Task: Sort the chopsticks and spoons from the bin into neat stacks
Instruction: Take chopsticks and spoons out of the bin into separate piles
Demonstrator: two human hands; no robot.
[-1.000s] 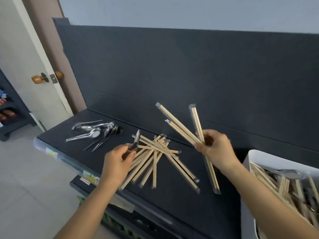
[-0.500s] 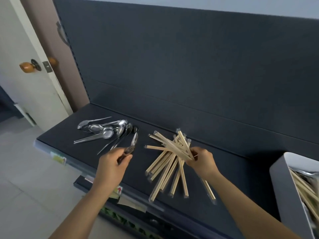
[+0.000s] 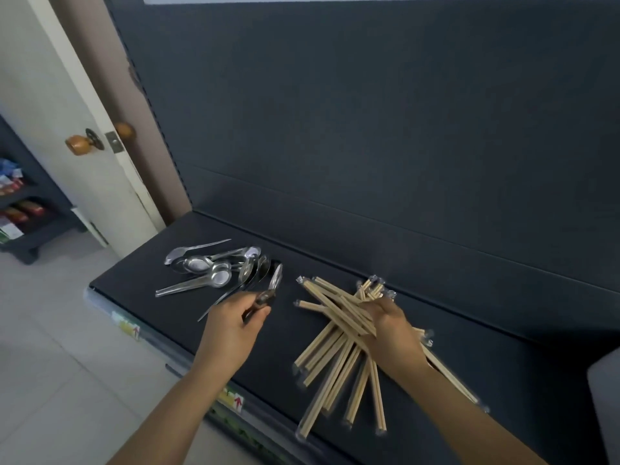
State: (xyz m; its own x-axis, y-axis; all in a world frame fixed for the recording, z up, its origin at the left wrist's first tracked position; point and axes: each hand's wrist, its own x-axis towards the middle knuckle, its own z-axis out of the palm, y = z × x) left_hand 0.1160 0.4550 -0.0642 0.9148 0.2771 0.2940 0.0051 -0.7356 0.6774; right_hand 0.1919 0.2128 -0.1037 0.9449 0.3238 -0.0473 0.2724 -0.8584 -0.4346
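- The chopsticks (image 3: pixel 335 357) are fanned loosely near the front edge of the shelf (image 3: pixel 486 330); the bundle raised a second ago is now lowered onto them.
- The right hand (image 3: pixel 392 330) is laid on that pile; its finger grip cannot be told.
- A spoon (image 3: pixel 275 280) is pinched by its handle in the left hand (image 3: pixel 231 327), brought beside the spoon heap (image 3: pixel 214 270) at the shelf's left end.
- Neat stacking is judged still outstanding.

A shop: dark display shelf (image 3: pixel 469 330) (price labels (image 3: pixel 129 325))
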